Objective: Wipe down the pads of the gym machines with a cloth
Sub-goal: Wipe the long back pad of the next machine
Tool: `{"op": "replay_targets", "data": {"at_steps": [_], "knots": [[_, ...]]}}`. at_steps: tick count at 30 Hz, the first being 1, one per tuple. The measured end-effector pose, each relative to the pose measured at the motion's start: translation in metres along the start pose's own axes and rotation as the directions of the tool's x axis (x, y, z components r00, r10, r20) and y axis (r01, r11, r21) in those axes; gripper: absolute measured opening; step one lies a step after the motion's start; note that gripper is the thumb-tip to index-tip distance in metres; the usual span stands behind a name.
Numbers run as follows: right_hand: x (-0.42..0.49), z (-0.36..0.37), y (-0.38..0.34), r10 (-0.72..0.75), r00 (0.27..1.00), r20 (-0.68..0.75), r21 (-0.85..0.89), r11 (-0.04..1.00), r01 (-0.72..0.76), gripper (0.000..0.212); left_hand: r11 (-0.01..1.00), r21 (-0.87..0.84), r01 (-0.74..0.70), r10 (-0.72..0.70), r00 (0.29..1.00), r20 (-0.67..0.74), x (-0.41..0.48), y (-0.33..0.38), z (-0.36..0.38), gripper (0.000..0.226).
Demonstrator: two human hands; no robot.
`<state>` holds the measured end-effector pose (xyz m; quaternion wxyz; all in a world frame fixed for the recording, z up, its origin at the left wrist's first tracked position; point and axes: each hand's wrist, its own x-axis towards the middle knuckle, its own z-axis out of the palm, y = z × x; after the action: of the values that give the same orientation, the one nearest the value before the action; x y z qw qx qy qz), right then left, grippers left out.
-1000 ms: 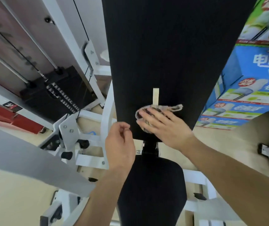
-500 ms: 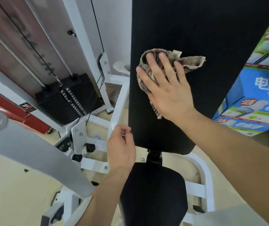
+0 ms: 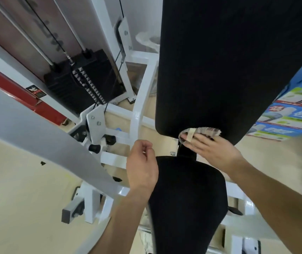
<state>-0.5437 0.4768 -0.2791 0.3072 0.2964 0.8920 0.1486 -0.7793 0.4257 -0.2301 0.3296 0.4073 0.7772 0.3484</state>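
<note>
A tall black back pad (image 3: pixel 219 61) rises in front of me, with a black seat pad (image 3: pixel 188 195) below it. My right hand (image 3: pixel 214 151) presses a crumpled beige cloth (image 3: pixel 205 130) flat against the bottom edge of the back pad; a pale tag of the cloth lies over one finger. My left hand (image 3: pixel 143 165) hovers just left of the seat pad, fingers curled in a loose fist, holding nothing that I can see.
The machine's white frame tube (image 3: pixel 141 99) runs beside the back pad. A black weight stack (image 3: pixel 84 79) with cables stands at the left. A grey bar (image 3: pixel 36 136) crosses the lower left. Blue printed cartons (image 3: pixel 293 114) are stacked at the right.
My right hand has slid the cloth down the back pad, from its upper middle to its bottom edge. My left hand has stayed in about the same place.
</note>
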Motion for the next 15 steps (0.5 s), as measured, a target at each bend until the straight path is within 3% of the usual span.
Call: {"op": "replay_targets", "data": {"at_steps": [4, 6, 8, 9, 10, 11, 12, 13, 14, 15], "knots": [[-0.059, 0.015, 0.020, 0.006, 0.990, 0.142, 0.082, 0.996, -0.018, 0.068, 0.999, -0.012, -0.041, 0.042, 0.998, 0.042, -0.008, 0.019, -0.005, 0.020], [-0.070, 0.009, 0.022, 0.092, 0.995, -0.035, 0.149, 0.985, -0.086, 0.072, 0.999, -0.021, -0.038, 0.040, 0.996, 0.082, -0.011, 0.030, -0.006, 0.019], [-0.070, -0.003, 0.002, 0.394, 0.907, -0.148, 0.426, 0.853, -0.301, 0.080, 0.997, -0.048, 0.068, -0.058, 0.982, 0.178, -0.014, 0.035, -0.002, 0.018], [-0.069, -0.009, -0.018, 0.571, 0.809, -0.139, 0.628, 0.683, -0.374, 0.084, 0.980, -0.072, 0.184, -0.158, 0.948, 0.275, -0.016, 0.037, 0.002, 0.017], [-0.066, -0.019, -0.035, 0.727, 0.685, -0.050, 0.824, 0.418, -0.383, 0.087, 0.942, -0.067, 0.330, -0.278, 0.873, 0.401, -0.019, 0.038, 0.010, 0.016], [-0.059, -0.029, -0.046, 0.845, 0.518, 0.134, 0.945, 0.049, -0.324, 0.084, 0.885, -0.020, 0.465, -0.387, 0.760, 0.522, -0.024, 0.037, 0.019, 0.016], [-0.049, -0.035, -0.054, 0.847, 0.360, 0.391, 0.920, -0.347, -0.184, 0.078, 0.832, 0.050, 0.553, -0.463, 0.640, 0.613, -0.028, 0.033, 0.030, 0.021], [-0.040, -0.035, -0.058, 0.742, 0.234, 0.629, 0.763, -0.646, -0.002, 0.073, 0.789, 0.107, 0.605, -0.506, 0.542, 0.672, -0.032, 0.029, 0.041, 0.026], [-0.031, -0.032, -0.056, 0.589, 0.160, 0.792, 0.563, -0.806, 0.181, 0.069, 0.753, 0.132, 0.645, -0.528, 0.472, 0.706, -0.035, 0.024, 0.055, 0.032], [-0.023, -0.025, -0.053, 0.455, 0.149, 0.878, 0.378, -0.849, 0.369, 0.066, 0.716, 0.123, 0.688, -0.533, 0.425, 0.731, -0.036, 0.019, 0.068, 0.037]]}}
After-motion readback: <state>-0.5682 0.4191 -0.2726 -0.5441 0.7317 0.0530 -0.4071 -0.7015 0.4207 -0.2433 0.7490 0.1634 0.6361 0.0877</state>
